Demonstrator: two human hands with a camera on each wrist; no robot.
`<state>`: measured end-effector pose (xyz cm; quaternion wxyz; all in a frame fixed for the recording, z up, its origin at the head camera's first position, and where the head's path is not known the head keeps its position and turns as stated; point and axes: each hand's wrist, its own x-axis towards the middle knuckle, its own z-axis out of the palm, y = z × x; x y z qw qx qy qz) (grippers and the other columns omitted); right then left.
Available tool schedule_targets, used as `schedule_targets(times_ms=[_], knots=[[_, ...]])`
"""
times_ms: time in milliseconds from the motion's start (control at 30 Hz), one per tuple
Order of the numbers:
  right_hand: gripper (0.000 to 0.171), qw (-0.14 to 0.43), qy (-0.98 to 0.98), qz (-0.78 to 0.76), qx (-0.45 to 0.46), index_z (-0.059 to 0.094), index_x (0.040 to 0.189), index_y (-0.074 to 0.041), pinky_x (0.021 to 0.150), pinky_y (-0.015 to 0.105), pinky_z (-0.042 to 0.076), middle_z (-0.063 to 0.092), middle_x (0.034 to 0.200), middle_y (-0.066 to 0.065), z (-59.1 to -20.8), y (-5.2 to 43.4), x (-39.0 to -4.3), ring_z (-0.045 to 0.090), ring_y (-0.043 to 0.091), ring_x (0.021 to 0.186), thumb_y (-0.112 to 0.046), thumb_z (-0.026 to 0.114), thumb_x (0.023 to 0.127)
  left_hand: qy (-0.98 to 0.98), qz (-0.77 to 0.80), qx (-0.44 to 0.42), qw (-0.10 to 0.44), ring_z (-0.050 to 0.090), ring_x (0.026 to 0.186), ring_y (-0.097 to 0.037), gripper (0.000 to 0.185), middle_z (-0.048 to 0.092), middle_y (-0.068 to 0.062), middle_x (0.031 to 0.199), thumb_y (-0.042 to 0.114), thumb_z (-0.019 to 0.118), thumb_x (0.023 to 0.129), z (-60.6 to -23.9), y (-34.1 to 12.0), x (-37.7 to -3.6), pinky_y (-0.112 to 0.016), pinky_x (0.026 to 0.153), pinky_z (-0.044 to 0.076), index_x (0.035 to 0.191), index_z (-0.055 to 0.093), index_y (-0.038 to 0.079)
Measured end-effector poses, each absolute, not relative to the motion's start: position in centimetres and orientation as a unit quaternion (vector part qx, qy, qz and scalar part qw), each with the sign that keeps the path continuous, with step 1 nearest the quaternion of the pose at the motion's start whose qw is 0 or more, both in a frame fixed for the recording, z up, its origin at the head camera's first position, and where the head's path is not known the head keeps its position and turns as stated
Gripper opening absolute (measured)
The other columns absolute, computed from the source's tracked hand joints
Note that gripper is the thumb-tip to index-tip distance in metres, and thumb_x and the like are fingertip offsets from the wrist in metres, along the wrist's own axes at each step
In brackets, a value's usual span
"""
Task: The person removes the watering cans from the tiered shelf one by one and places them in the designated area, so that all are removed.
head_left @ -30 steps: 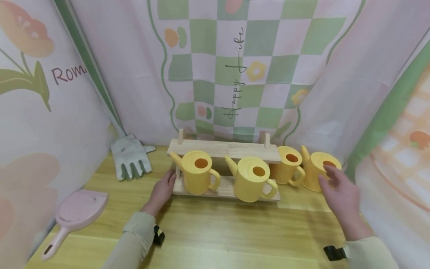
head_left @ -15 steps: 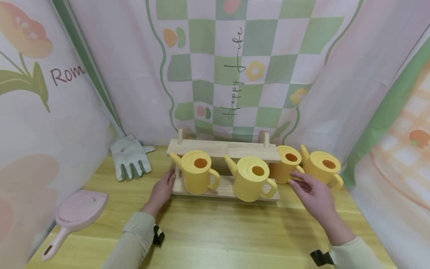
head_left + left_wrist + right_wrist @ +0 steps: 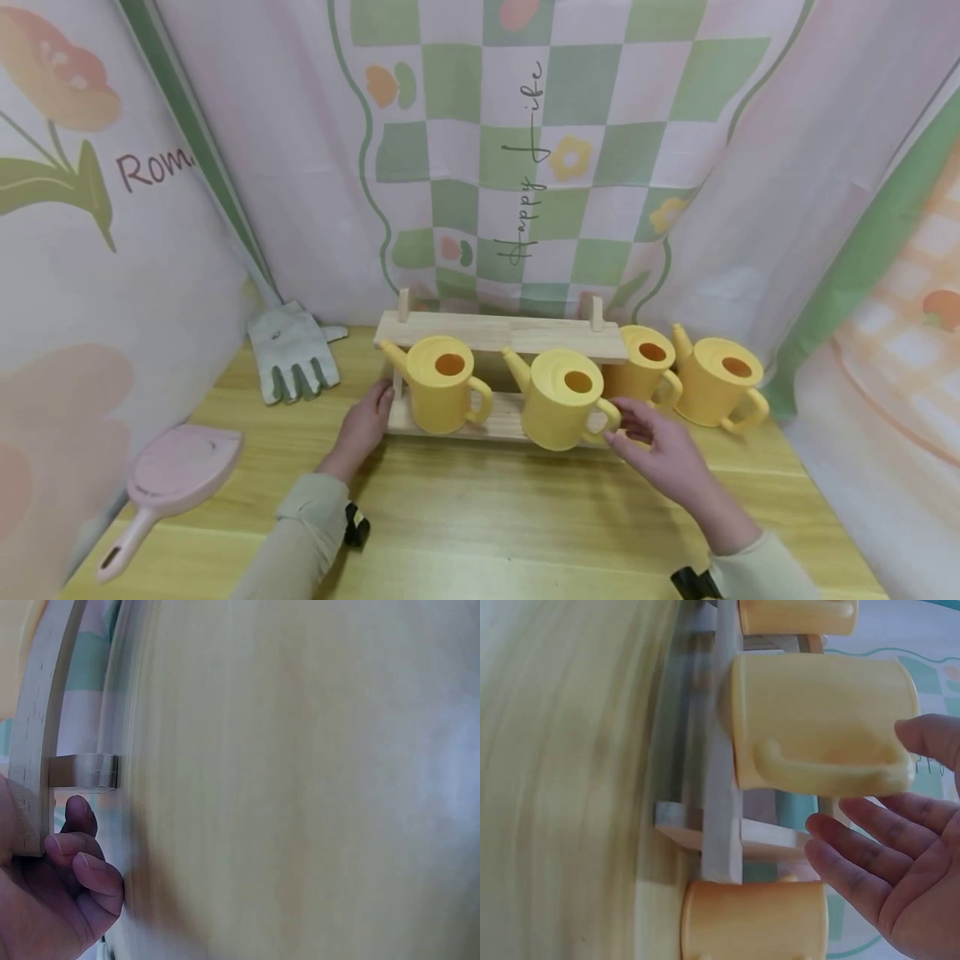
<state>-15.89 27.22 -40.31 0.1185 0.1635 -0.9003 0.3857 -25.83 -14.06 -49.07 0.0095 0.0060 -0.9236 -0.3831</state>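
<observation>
A small two-tier wooden shelf [image 3: 510, 332] stands against the back curtain. My left hand [image 3: 365, 425] grips the left end of its lower board [image 3: 34, 750], fingers curled under the edge. Two yellow watering cans sit on that board, a left one [image 3: 438, 400] and a right one [image 3: 553, 417], spouts to the left. My right hand [image 3: 663, 446] is beside the right can's handle [image 3: 840, 776], thumb and fingers spread around it and not closed. Two more yellow watering cans, one [image 3: 633, 379] partly behind the shelf's right end and another [image 3: 708, 387] farther right, stand on the table.
A grey-white work glove [image 3: 292, 350] lies at the back left of the wooden table [image 3: 480, 517]. In front of it rests a pink dustpan-like scoop [image 3: 176, 471] with its handle toward me. Printed curtains [image 3: 300, 167] enclose the back and both sides.
My right hand has moved left from the far-right watering can, past the can behind the shelf's end, to the handle of the right can on the shelf. My left hand stays put.
</observation>
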Motion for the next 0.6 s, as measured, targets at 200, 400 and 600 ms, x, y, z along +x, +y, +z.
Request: schedule_targets(times_ms=[200,400,600], knots=[[0.032,0.116,-0.894,0.408,0.146,0.055,0.113,-0.009,0.070,0.023,0.052,0.062,0.100,0.009,-40.7,26.7,-15.8,0.060,0.019,0.087,-0.017,0.062,0.083,-0.923,-0.384,0.014,0.002,0.041,0.117,-0.037,0.050,0.043,-0.011,0.132,0.049,0.027,0.093,-49.0,-14.0,-25.9,-0.054,0.095,0.031,0.133,0.037,0.021],[0.025,0.128,-0.898,0.400,0.130,0.056,0.108,-0.001,0.067,0.021,0.051,0.063,0.094,0.012,-39.8,25.8,-15.3,0.061,0.021,0.084,-0.004,0.059,0.083,-0.922,-0.386,0.018,-0.006,0.039,0.118,-0.036,0.051,0.041,-0.010,0.134,0.050,0.026,0.092,-49.0,-14.1,-25.8,-0.054,0.096,0.030,0.134,0.036,0.022],[0.025,0.147,-0.889,0.411,0.136,0.056,0.109,-0.001,0.068,0.021,0.052,0.064,0.096,0.014,-40.1,25.7,-15.1,0.062,0.022,0.084,-0.004,0.057,0.084,-0.922,-0.385,0.021,-0.009,0.040,0.117,-0.037,0.051,0.042,-0.011,0.133,0.050,0.026,0.092,-48.9,-14.0,-25.8,-0.054,0.095,0.030,0.134,0.035,0.022]])
